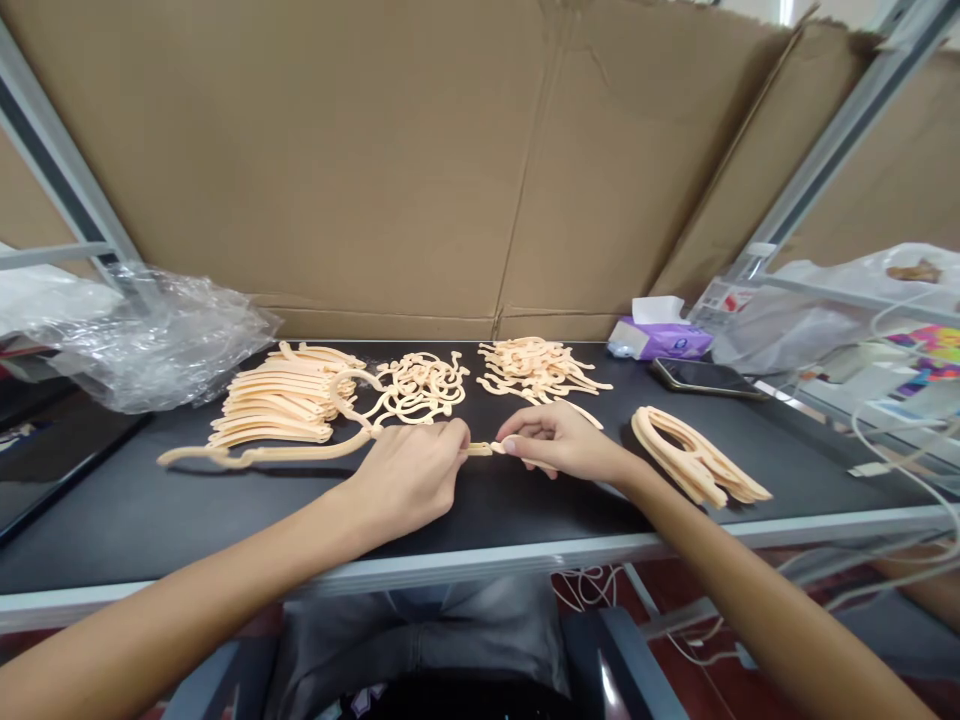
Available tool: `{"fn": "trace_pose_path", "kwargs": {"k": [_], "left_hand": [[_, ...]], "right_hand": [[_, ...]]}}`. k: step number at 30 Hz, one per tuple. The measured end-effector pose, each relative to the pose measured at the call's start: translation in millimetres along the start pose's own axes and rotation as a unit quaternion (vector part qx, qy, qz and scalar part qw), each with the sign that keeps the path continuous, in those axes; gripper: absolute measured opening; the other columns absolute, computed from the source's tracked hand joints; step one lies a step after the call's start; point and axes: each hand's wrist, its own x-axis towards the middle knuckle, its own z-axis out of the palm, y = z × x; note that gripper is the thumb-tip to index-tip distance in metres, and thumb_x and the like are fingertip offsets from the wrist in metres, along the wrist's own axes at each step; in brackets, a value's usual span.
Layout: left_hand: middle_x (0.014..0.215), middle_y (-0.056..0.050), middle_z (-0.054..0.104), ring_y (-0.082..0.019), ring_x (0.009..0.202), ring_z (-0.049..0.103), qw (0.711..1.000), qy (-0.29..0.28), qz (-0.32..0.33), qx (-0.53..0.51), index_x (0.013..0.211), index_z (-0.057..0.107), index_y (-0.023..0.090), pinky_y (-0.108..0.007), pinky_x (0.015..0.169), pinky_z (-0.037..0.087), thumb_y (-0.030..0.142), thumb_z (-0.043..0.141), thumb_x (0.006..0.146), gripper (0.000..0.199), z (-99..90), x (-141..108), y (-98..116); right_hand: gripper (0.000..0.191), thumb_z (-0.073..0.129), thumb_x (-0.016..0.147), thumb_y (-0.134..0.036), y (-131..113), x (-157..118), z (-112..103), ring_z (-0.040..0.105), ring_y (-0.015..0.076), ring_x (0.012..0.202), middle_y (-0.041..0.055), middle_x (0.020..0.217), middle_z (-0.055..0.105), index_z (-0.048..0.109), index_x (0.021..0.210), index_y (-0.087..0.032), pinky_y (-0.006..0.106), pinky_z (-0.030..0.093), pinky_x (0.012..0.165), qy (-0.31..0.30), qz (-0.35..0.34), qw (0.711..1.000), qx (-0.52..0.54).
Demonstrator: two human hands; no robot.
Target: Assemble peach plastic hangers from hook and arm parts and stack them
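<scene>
My left hand (420, 470) is closed around a cream plastic clothes hanger (300, 453), whose long arm reaches left and whose hook curves up. The hanger's other end comes out to the right of my fist. There my right hand (559, 440) pinches a thin cream hanger piece (536, 464) between thumb and fingers, its tip at the hanger's end. Whether the two parts are joined I cannot tell. Beyond my hands lie a row of hanger arms (277, 395), a heap of hooks (424, 385) and a pile of smaller arm pieces (540, 362).
Folded hangers (694, 455) are stacked at the right on the black table (247, 535). Behind them are a phone (705, 377) and a purple tissue pack (664, 338). Clear plastic wrap (165, 335) lies at the left. Cardboard (337, 170) stands along the back, and white cables hang at right.
</scene>
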Motion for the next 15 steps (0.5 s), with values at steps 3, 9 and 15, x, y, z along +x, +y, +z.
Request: {"fn": "trace_pose_path", "kwargs": {"k": [3, 9, 15], "left_hand": [[0.089, -0.007, 0.073, -0.025, 0.076, 0.069, 1.0, -0.007, 0.009, -0.001, 0.099, 0.059, 0.018, -0.031, 0.059, 0.043, 0.02, 0.043, 0.095, 0.017, 1.8, -1, 1], [0.088, -0.006, 0.071, -0.024, 0.078, 0.068, 1.0, -0.007, 0.017, -0.017, 0.094, 0.06, 0.019, -0.031, 0.06, 0.044, 0.023, 0.044, 0.096, 0.017, 4.4, -4, 5], [0.088, -0.007, 0.067, -0.023, 0.083, 0.065, 0.998, 0.02, 0.033, -0.041, 0.087, 0.061, 0.018, -0.034, 0.069, 0.048, 0.019, 0.049, 0.092, 0.013, 11.6, -3, 0]], "right_hand": [[0.027, 0.068, 0.08, -0.041, -1, -1, 0, 0.047, 0.0069, 0.039, -0.0037, 0.054, 0.056, 0.068, 0.083, -0.015, 0.018, 0.038, 0.036, -0.009, -0.002, 1.0, -0.001], [0.029, 0.067, 0.08, -0.045, -3, -2, 1, 0.046, 0.0081, 0.041, -0.0043, 0.053, 0.053, 0.066, 0.081, -0.016, 0.02, 0.037, 0.037, -0.021, 0.007, 1.0, -0.014], [0.028, 0.064, 0.083, -0.041, -1, -2, 1, 0.04, 0.0079, 0.047, -0.0049, 0.052, 0.047, 0.07, 0.079, -0.014, 0.021, 0.031, 0.045, -0.019, -0.047, 0.995, -0.088]]}}
